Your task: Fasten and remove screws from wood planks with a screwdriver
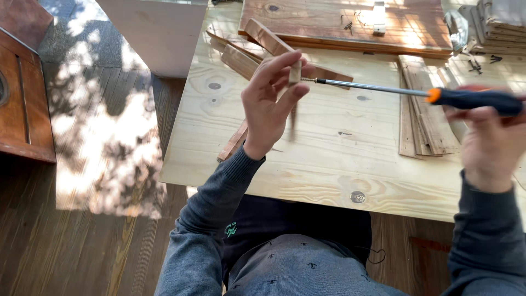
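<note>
1 screw (308, 80) is being pinched at the fingertips of the left hand (268, 104), raised above the pale plywood table (329, 159); thumb and fingers are being pressed together round it w/ a small wood block (295, 72). 1 screwdriver (416, 94), orange-black handle, is being gripped in the right hand (490, 142), fingers curled round the handle, blurred; tip is being held against the screw head. 1 stack of thin slats (424, 118) is lying near the right hand. Approx. 3 wood strips (241, 57) are lying behind the left hand.
</note>
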